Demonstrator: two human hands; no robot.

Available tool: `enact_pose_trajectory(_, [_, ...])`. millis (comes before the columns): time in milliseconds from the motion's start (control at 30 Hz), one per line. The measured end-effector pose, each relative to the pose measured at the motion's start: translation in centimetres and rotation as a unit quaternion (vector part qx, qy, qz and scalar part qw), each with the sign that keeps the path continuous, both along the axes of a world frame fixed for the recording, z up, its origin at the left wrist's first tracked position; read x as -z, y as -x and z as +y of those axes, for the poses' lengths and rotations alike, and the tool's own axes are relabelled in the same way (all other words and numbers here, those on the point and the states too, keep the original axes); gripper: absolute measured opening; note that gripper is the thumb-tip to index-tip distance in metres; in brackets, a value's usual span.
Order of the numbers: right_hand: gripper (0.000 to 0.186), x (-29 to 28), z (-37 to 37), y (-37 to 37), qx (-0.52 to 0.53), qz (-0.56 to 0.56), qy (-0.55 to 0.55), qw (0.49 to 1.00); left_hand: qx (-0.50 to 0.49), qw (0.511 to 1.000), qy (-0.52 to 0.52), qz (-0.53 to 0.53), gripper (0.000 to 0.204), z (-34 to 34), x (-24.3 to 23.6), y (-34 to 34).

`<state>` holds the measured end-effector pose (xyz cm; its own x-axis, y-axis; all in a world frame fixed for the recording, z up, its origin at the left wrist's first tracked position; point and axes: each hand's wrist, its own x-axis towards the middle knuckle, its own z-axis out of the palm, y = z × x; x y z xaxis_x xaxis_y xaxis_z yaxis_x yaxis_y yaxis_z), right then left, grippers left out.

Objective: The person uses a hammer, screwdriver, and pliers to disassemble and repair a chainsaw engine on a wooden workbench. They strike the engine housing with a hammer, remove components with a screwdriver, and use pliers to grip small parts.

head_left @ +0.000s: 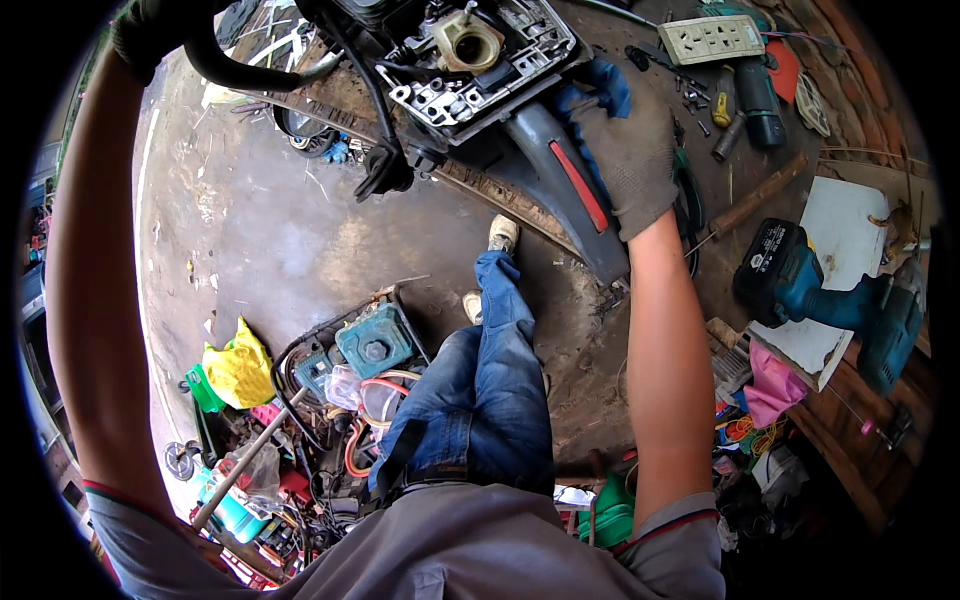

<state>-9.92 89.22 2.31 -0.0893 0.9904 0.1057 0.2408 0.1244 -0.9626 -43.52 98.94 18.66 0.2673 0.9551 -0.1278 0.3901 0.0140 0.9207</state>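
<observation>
At the top left, my left hand (140, 38), dark and partly cut off by the picture's edge, is closed on a curved black handle (225, 65) of a machine. The machine's metal body (515, 70), opened up, carries a tan round-mouthed part (467, 47); black hoses and a cable hang from it. My right hand (625, 150), in a grey and blue glove, grips beside a curved dark grey housing (560, 180) with a red strip, its fingertips partly hidden under the machine. The machine rests on a worn wooden bench (325, 115).
Right: power strip (710, 38), loose bolts, screwdriver (722, 100), green tool (765, 115), wooden-handled tool (760, 195), cordless tool (840, 300) on a white board. Below: concrete floor (230, 170), my feet, blue-green engine (370, 340), yellow bag (237, 365), clutter of hoses and parts.
</observation>
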Motion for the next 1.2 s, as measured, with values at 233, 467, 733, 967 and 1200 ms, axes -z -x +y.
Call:
enact_pose_trajectory(233, [0.048,-1.6,0.4,-3.3,-0.123,0.064,0.125,0.982,0.080,0.996,-0.044,0.019,0.040,-0.6,-0.3,0.0])
enact_pose_trajectory(467, [0.045,-0.6,1.4,-3.6,-0.159,0.094,0.103,0.977,0.093,0.995,-0.040,-0.022,0.042,-0.2,0.4,0.6])
enact_pose_trajectory(733, [0.045,-0.4,1.1,-3.2,-0.137,0.105,0.102,0.980,0.059,0.994,-0.090,0.010,0.039,-0.9,0.8,-0.2])
enact_pose_trajectory(967, [0.053,-0.2,-0.2,-2.9,-0.097,0.123,0.162,0.974,0.016,1.000,0.010,0.013,0.052,1.0,0.9,1.8])
enact_pose_trajectory(1200, [0.054,-2.5,-3.0,-2.2,-0.016,0.129,0.214,0.968,0.270,0.892,-0.253,0.261,0.070,4.8,5.6,9.2])
